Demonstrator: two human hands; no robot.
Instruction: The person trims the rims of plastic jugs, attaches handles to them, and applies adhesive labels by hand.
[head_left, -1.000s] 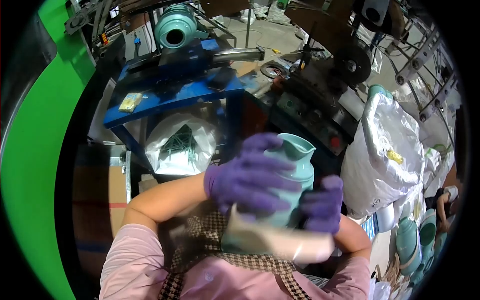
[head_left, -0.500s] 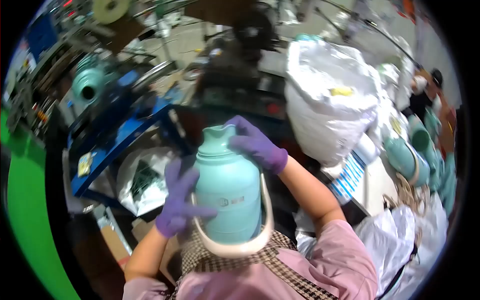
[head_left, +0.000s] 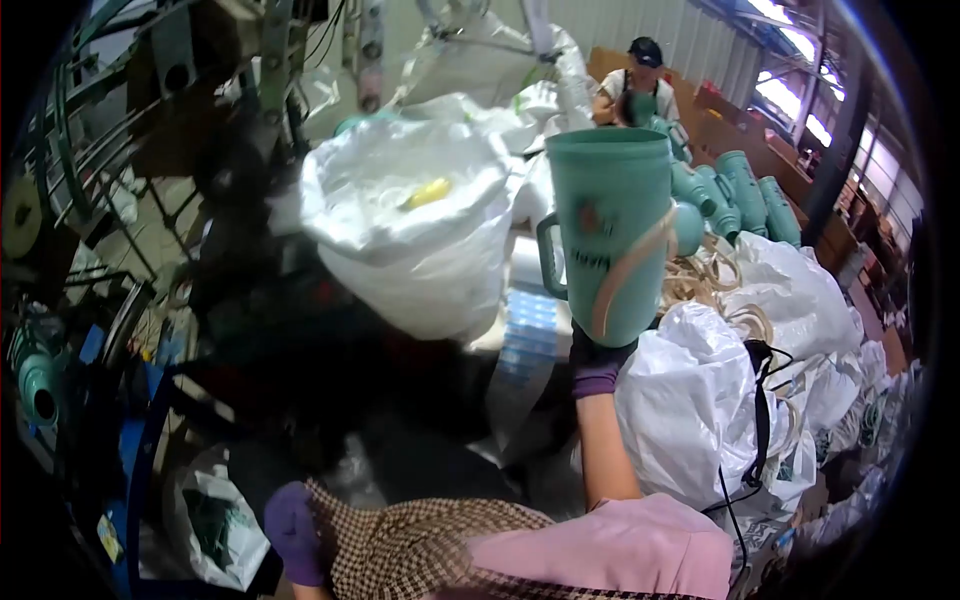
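A teal jug body [head_left: 610, 230] is held out in front at right, its wide end up and its narrow end hidden in my right hand [head_left: 600, 362], gloved in purple. The body has a side handle and small dark print, and a beige carrying handle [head_left: 635, 265] lies slantwise across it. My left hand [head_left: 297, 530], also in a purple glove, is low at the left beside the checked apron; its fingers look curled, but blur hides whether anything is in them.
A large white sack [head_left: 410, 240] stands ahead, with a yellow item inside. Teal jugs [head_left: 740, 195] are piled at the right, near beige handles and white bags [head_left: 690, 400]. Another person [head_left: 645, 85] is behind them. A blue table frame [head_left: 140, 460] stands at left.
The view has swung right. The jug has gone from upright before my chest to held out with its wide end up, in my right hand. My left hand has left it and dropped low.
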